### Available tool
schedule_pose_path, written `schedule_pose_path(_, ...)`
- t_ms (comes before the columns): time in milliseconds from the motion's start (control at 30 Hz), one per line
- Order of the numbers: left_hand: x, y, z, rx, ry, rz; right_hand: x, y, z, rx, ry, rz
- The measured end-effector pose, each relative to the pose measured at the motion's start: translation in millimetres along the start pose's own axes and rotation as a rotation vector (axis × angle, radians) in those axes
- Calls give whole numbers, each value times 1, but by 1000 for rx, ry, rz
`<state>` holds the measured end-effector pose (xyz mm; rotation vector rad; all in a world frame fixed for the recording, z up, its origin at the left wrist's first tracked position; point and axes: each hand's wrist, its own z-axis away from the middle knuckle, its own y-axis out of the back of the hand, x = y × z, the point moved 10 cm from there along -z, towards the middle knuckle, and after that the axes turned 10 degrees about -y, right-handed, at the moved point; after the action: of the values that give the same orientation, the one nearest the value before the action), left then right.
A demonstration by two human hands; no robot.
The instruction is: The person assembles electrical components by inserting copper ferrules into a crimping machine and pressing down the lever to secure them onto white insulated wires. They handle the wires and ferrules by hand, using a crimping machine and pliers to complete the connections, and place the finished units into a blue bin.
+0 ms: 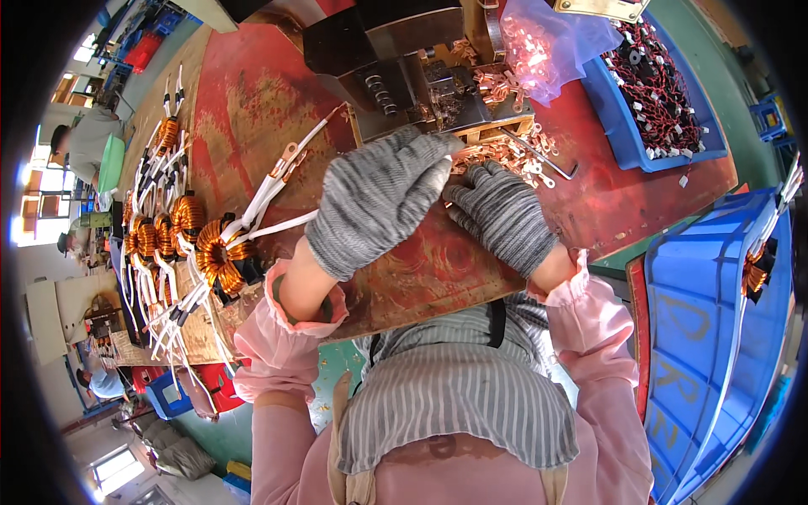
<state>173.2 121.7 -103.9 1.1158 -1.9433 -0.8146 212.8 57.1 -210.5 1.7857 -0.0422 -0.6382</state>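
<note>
My left hand (379,198), in a grey knit glove, is raised over the red worktable (252,109) with its fingers closed around white sleeved wires near the metal press (396,71). Those wires run back to a copper-wound toroid coil (220,251) lying at the left. My right hand (503,215), also gloved, rests on the table at the edge of a heap of small copper terminals (505,156), fingertips touching them. What sits between the left fingertips is hidden by the glove.
A row of more copper coils with white leads (160,227) lines the table's left edge. A blue bin of black-and-red parts (665,93) and a clear bag of terminals (547,42) sit far right. A large blue crate (715,337) stands at my right. Other people work at far left.
</note>
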Motion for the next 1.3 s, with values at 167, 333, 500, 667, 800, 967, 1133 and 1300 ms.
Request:
schedule_pose_path(167, -2, -20, -5, -61, 20, 42, -3, 23, -3, 135, 2, -135)
schedule_pose_path(333, 7, -21, -7, -94, -20, -144, 43, 30, 10, 68, -345, -1029)
schedule_pose_path(500, -13, -19, 7, -24, 238, 273, 57, 42, 10, -52, -389, -1256)
schedule_pose_path(667, -8, -10, 12, -43, 125, 49, 53, 51, 2, -66, -333, -1222)
schedule_pose_path(800, -4, -9, 14, -92, 75, -18, 46, 53, -4, -93, -294, -1209)
schedule_pose_path(967, -3, -9, 15, -111, 65, -57, 35, 64, -6, -76, -206, -1149)
schedule_pose_path(1133, 5, -8, 14, -93, -52, -148, 31, 67, -8, -80, -129, -1148)
schedule_pose_path(1300, 6, -21, 11, -307, -25, -328, 30, 67, -9, -75, -100, -1176)
